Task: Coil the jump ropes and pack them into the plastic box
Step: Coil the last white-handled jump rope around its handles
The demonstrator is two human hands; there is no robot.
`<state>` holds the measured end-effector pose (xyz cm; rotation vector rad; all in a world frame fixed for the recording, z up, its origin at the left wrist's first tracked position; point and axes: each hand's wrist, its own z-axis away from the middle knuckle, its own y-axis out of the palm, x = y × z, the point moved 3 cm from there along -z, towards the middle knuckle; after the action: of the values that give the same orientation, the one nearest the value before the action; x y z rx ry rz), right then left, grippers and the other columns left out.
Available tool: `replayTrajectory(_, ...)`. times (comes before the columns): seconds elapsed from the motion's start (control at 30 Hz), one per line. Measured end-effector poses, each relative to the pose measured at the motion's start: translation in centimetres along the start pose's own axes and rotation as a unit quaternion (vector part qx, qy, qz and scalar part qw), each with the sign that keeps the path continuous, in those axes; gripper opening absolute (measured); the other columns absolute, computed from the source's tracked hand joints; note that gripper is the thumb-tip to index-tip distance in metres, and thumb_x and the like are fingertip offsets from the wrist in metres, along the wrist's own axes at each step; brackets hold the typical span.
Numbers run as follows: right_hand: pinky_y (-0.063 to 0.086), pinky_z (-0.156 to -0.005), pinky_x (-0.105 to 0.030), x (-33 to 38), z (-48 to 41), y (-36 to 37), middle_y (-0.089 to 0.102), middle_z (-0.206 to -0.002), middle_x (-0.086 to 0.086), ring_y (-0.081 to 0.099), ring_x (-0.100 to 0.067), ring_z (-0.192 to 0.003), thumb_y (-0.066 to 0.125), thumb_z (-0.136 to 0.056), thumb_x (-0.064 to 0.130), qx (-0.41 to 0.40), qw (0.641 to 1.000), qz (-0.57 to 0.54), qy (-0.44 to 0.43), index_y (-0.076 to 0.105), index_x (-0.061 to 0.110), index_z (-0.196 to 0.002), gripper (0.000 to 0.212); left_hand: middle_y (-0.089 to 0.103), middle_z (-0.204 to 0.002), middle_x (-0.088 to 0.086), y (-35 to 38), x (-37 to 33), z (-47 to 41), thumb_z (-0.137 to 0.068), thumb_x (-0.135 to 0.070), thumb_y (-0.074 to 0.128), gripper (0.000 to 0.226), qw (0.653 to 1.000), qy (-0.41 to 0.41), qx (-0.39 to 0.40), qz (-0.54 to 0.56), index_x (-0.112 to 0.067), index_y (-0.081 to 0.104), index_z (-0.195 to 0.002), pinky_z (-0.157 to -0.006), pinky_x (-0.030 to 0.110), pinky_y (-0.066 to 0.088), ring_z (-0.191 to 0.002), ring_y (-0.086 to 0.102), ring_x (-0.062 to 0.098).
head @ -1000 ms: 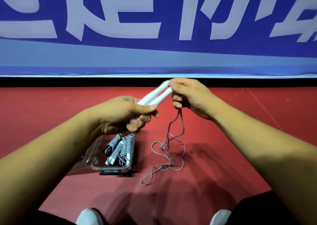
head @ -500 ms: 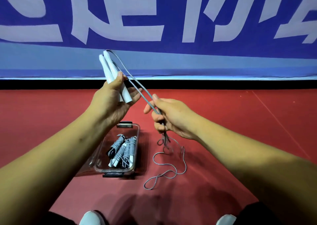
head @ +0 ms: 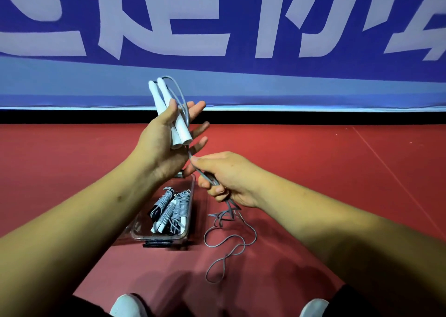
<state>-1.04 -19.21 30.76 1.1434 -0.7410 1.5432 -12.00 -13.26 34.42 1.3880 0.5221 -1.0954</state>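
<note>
Plastic box (head: 192, 203), lower centre, held coiled ropes (head: 173, 210); left hand (head: 159, 147) pinned both white handles (head: 179, 126) under its thumb, fingers (head: 196, 107) splayed, likely as a winding core; right hand (head: 231, 174) gripped the grey cord (head: 201, 173) in curled fingers, feeding slack.

White-handled grey rope (head: 181, 128) half loose; clear box (head: 190, 210) holds seemingly three coils (head: 179, 208).
</note>
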Motion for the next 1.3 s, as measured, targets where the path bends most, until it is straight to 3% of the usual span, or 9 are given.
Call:
replayTrajectory(0.13, 0.026, -0.045, -0.020, 0.3, 0.3, 0.4, 0.046, -0.058, -0.003, 0.040, -0.014, -0.043, 0.049, -0.100, 0.040, -0.013, 0.999, 0.036, 0.008, 0.058, 0.016, -0.082, 0.031, 0.067, -0.072, 0.003, 0.7, 0.0, 0.2, -0.100, -0.051, 0.041, 0.031, 1.000, 0.003, 0.011, 0.017, -0.024, 0.053, -0.109, -0.060, 0.031, 0.058, -0.068, 0.070, 0.021)
replayTrajectory(0.2, 0.032, -0.051, -0.024, 0.1, 0.4, 0.4, 0.047, -0.058, -0.001, 0.054, -0.017, -0.050, 0.047, -0.100, 0.041, -0.006, 0.998, 0.064, 0.008, 0.061, 0.011, -0.090, 0.034, 0.042, -0.055, -0.004, 0.6, -0.6, -0.2, -0.101, -0.046, 0.045, 0.024, 0.999, 0.044, -0.005, 0.008, -0.022, 0.049, -0.104, -0.040, 0.017, 0.037, -0.042, 0.042, 0.009)
replayTrajectory(0.43, 0.031, -0.047, -0.023, 1.5, 1.3, -0.4, 0.043, -0.053, 0.000, 0.045, -0.013, -0.040, 0.054, -0.095, 0.015, -0.014, 0.965, 0.261, -0.002, 0.064, 0.014, -0.093, 0.011, 0.032, -0.053, 0.000, -3.2, -2.0, -2.6, -0.099, -0.010, 0.053, 0.014, 0.957, 0.133, -0.096, -0.241, -0.018, 0.044, -0.091, -0.044, 0.022, 0.027, -0.041, 0.026, 0.012)
replayTrajectory(0.57, 0.037, -0.045, -0.015, 3.4, 1.7, -2.4, 0.050, -0.054, 0.010, 0.048, 0.000, -0.041, 0.059, -0.090, 0.009, -0.068, 0.897, 0.425, -0.103, 0.074, 0.015, -0.099, 0.018, 0.050, -0.066, 0.010, -4.6, -2.1, -2.8, -0.093, -0.011, 0.060, 0.009, 0.851, 0.141, -0.133, -0.488, -0.010, 0.051, -0.095, -0.048, 0.033, 0.051, -0.043, 0.053, 0.025)
replayTrajectory(0.77, 0.045, -0.067, -0.027, 6.0, 1.6, -6.4, 0.061, -0.070, 0.010, 0.058, -0.012, -0.071, 0.071, -0.082, 0.044, -0.164, 0.811, 0.531, -0.183, 0.073, 0.028, -0.078, 0.016, 0.056, -0.066, 0.009, -3.0, -0.4, -1.2, -0.097, -0.011, 0.057, 0.003, 0.782, -0.020, 0.032, -0.622, -0.012, 0.055, -0.095, -0.037, 0.024, 0.042, -0.041, 0.050, 0.017)
replayTrajectory(0.9, 0.039, -0.049, -0.019, 5.4, 1.5, -8.7, 0.054, -0.047, 0.009, 0.052, -0.006, -0.044, 0.076, -0.081, 0.037, -0.112, 0.862, 0.461, -0.176, 0.072, 0.013, -0.071, 0.027, 0.054, -0.060, 0.011, -2.5, 0.1, -0.4, -0.100, -0.012, 0.051, 0.007, 0.845, -0.127, 0.120, -0.505, -0.012, 0.051, -0.094, -0.040, 0.019, 0.028, -0.037, 0.037, 0.013)
replayTrajectory(1.07, 0.038, -0.055, -0.022, 5.5, 1.7, -10.8, 0.067, -0.067, -0.001, 0.049, -0.006, -0.056, 0.076, -0.079, 0.045, -0.128, 0.861, 0.458, -0.178, 0.075, 0.015, -0.074, 0.029, 0.034, -0.055, 0.004, -2.0, 0.2, 0.6, -0.075, -0.042, 0.078, 0.044, 0.882, -0.238, 0.204, -0.353, -0.012, 0.060, -0.101, -0.038, 0.014, 0.020, -0.039, 0.025, 0.009)
replayTrajectory(1.2, 0.045, -0.055, -0.021, 4.7, 1.7, -12.3, 0.067, -0.066, 0.001, 0.061, -0.012, -0.051, 0.071, -0.086, 0.035, -0.110, 0.877, 0.446, -0.144, 0.074, 0.011, -0.079, 0.025, 0.031, -0.056, 0.001, -2.2, 0.0, 0.6, -0.072, -0.052, 0.080, 0.046, 0.865, -0.223, 0.213, -0.396, -0.016, 0.058, -0.090, -0.040, 0.018, 0.019, -0.041, 0.024, 0.010)
replayTrajectory(1.3, 0.037, -0.046, -0.015, 4.1, 1.5, -12.6, 0.054, -0.051, 0.010, 0.048, -0.005, -0.043, 0.071, -0.088, 0.027, -0.075, 0.882, 0.451, -0.116, 0.073, 0.014, -0.080, 0.016, 0.040, -0.053, 0.003, -3.3, 0.0, -0.2, -0.082, -0.017, 0.078, 0.028, 0.765, -0.166, 0.157, -0.602, -0.012, 0.050, -0.087, -0.041, 0.020, 0.025, -0.040, 0.032, 0.016)
